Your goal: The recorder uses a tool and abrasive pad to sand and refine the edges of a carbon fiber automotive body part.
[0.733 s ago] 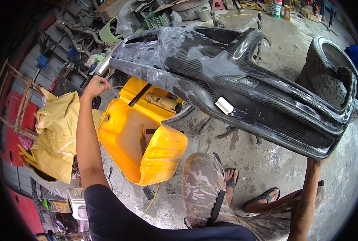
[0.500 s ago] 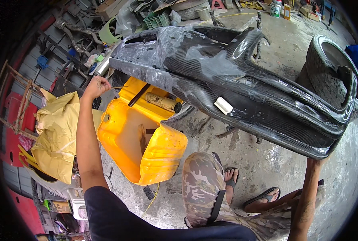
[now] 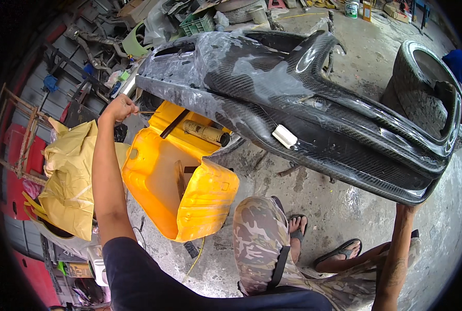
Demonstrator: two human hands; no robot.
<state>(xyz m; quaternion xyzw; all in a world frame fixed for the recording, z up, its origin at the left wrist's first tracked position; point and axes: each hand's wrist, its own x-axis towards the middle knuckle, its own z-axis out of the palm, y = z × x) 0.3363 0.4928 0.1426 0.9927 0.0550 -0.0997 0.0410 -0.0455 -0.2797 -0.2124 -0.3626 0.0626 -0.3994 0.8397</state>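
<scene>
A carbon-fibre car bumper (image 3: 272, 78) with grey, sanded-looking patches stretches across the middle. Under its near right corner is my right hand (image 3: 407, 210), holding the edge, its fingers hidden behind it. My left hand (image 3: 120, 108) is closed in a pinch near the bumper's left end. A thin brown strip (image 3: 148, 112) sticks out of that pinch toward a cut-open yellow plastic container (image 3: 205, 192); what the strip is I cannot make out. Cloudy liquid and a brown flat piece (image 3: 180, 179) are in the container. A cylindrical can (image 3: 206, 132) lies at its far side. On the bumper rests a small white block (image 3: 284, 136).
Stacked tyres (image 3: 415, 98) stand at the right, beside the bumper's end. Crumpled brown paper (image 3: 70, 176) lies left of my left forearm. Metal pipes (image 3: 88, 49), a green crate (image 3: 197, 23) and other clutter fill the far left. My sandalled feet (image 3: 339, 252) are on the concrete floor.
The whole view has shifted a little to the left. My left hand, still pinched, sits slightly farther from the yellow container. My right hand stays at the bumper's corner.
</scene>
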